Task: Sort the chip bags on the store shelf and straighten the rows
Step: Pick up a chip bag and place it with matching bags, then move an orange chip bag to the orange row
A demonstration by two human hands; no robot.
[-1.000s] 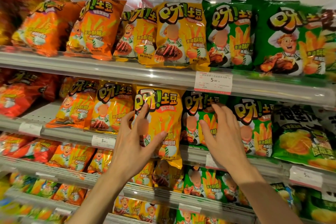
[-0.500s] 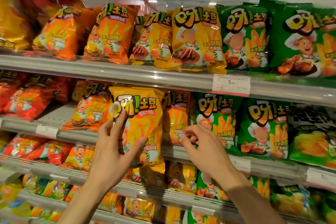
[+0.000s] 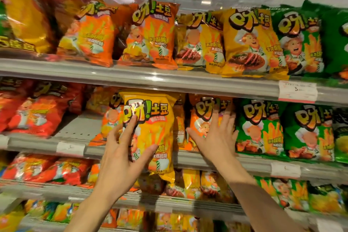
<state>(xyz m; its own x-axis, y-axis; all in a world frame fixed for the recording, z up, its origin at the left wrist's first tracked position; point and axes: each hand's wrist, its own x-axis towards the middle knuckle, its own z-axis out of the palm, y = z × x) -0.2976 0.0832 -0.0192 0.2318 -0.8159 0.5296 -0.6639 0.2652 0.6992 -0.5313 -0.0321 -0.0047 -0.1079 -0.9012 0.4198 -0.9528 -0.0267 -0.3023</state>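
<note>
My left hand (image 3: pixel 122 156) grips a yellow chip bag (image 3: pixel 156 128) by its lower left side and holds it upright in front of the middle shelf (image 3: pixel 207 162). The bag's bottom hangs below the shelf edge. My right hand (image 3: pixel 216 137) is spread flat, fingers up, pressed against an orange chip bag (image 3: pixel 203 111) standing on that shelf just right of the yellow one. Green chip bags (image 3: pixel 259 128) stand further right in the same row. An orange bag (image 3: pixel 111 118) behind the yellow one is partly hidden.
The top shelf (image 3: pixel 169 81) carries orange, yellow and green bags, with a price tag (image 3: pixel 297 91) on its rail. Red bags (image 3: pixel 33 115) fill the middle shelf's left end, with a bare gap (image 3: pixel 79 128) beside them. Lower shelves hold more bags.
My left hand has carried the yellow bag up and to the left across the middle shelf. My right hand rose from the shelf edge and now lies flat on the orange bag.
</note>
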